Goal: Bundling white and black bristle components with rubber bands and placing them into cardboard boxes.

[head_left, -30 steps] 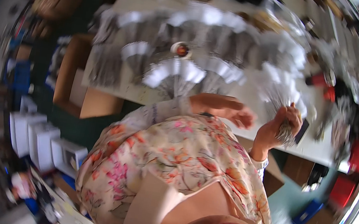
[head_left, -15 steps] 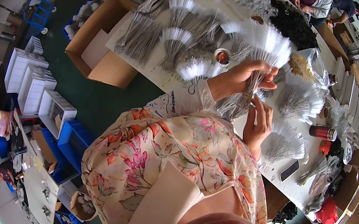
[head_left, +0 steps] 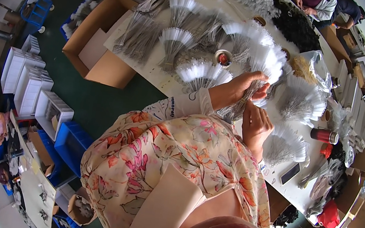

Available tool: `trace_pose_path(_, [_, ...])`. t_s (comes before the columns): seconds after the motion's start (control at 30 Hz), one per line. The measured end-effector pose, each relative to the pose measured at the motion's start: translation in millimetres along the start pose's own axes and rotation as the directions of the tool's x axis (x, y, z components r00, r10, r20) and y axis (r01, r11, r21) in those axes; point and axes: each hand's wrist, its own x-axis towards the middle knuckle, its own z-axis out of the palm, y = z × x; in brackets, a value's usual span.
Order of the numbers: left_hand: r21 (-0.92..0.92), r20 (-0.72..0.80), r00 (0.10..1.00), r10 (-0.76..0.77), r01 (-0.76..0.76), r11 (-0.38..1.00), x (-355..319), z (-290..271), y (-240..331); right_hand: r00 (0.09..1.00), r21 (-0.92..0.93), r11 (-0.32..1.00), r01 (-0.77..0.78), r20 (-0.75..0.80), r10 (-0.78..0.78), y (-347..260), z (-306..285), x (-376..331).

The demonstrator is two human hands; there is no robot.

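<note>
My left hand [head_left: 238, 87] is closed around the wire stems of a bundle of thin brushes [head_left: 266, 63], their white bristle ends fanning out away from me. Just below it, my right hand [head_left: 256, 129] pinches at the same stems, where a thin yellowish tie shows; its fingertips are partly hidden. More white-tipped brush bundles lie about on the white table: one fan [head_left: 198, 73] beside my left wrist, another [head_left: 288, 146] right of my right hand, and a larger one [head_left: 298, 100] beyond it.
A small round tin [head_left: 223, 58] with something red inside stands among the bundles. To the right are a red flask [head_left: 324, 135], a phone [head_left: 290, 173] and a clear plastic bag [head_left: 318, 70]. An open cardboard box [head_left: 111, 68] adjoins the table's left edge. People work at the far right.
Both hands have come slightly closer to me and left with the brush bundle, which tilts more. My right hand has closed in under the left, its fingers more curled.
</note>
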Motion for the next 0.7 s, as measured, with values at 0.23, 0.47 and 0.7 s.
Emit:
trace_pose_path(0.23, [-0.195, 0.286, 0.941, -0.178, 0.239, 0.951, 4.9, 3.3, -2.4, 0.867, 0.889, 0.313, -0.334, 0.159, 0.473, 22.5, 17.8, -15.5])
trace_pose_path(0.47, [-0.11, 0.098, 0.993, 0.072, -0.061, 0.992, 8.3, 5.5, 30.6, 0.967, 0.447, 0.866, -0.226, -0.006, 0.255, 43.1, 17.6, -9.8])
trace_pose_path(0.7, [0.196, -0.095, 0.746, 0.659, -0.636, 0.747, 17.9, 2.9, 44.8, 0.991, 0.623, 0.775, -0.11, 0.128, 0.038, 36.6, 20.4, -12.6])
